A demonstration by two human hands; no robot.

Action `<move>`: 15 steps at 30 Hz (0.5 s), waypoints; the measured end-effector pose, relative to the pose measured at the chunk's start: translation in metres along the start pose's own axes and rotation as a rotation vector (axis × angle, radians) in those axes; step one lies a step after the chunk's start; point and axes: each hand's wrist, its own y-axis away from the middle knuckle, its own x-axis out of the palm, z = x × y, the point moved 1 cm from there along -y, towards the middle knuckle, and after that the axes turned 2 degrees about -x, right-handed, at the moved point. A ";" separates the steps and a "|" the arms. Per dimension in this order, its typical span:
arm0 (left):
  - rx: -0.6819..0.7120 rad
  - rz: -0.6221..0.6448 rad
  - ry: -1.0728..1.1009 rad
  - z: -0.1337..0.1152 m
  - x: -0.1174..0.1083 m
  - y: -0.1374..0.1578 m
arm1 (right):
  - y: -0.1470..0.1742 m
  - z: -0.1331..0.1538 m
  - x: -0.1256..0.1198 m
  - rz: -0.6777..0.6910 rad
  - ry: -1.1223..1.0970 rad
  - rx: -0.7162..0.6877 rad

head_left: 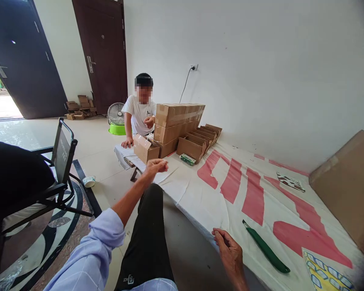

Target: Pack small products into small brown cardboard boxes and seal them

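Note:
My left hand (156,166) is raised over the near edge of the cloth-covered table, in front of a cardboard box (145,150). Its fingers are pinched together, and whatever they hold is too small to make out. Beyond it, a small green patterned packet (187,159) lies beside several open cardboard trays (190,148). My right hand (230,255) is at the table's front edge with thumb and fingers curled together; I cannot make out anything in them. To its right lies a green-handled knife (267,248) with a short dark tip, resting on the cloth.
Stacked taped cartons (176,121) stand at the table's far end, where a person (138,115) in white sits. White cloth with red markings (206,198) covers the table. A large cardboard sheet (346,186) leans at right. A folding chair (62,157) and a fan (115,115) are left.

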 end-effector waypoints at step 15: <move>-0.271 0.646 0.027 0.079 0.114 0.176 | 0.081 0.073 0.005 0.295 -0.327 -0.040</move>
